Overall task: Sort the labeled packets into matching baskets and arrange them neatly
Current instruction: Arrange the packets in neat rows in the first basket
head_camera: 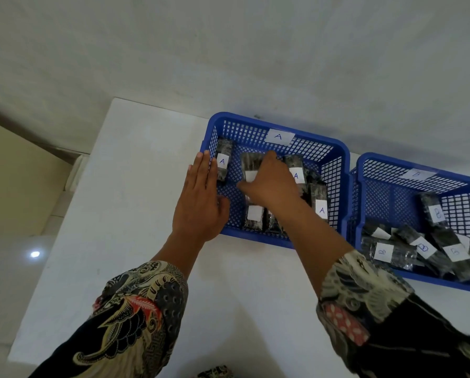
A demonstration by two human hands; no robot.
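Two blue mesh baskets stand on a white table. Basket A (334, 159) carries a paper tag "A" and holds several dark packets with white labels. My left hand (199, 200) lies flat and open against that basket's left wall, next to an upright A packet (223, 159). My right hand (269, 181) reaches inside basket A, fingers closed around a dark packet (251, 166) whose label is partly covered. Basket B (375, 203) to the right holds several packets marked "B" lying in a loose pile (419, 249).
The white table (135, 214) ends at the left, with tiled floor beyond. A white wall rises right behind the baskets. A dark packet (216, 373) peeks in at the bottom edge of the view. Patterned sleeves cover both forearms.
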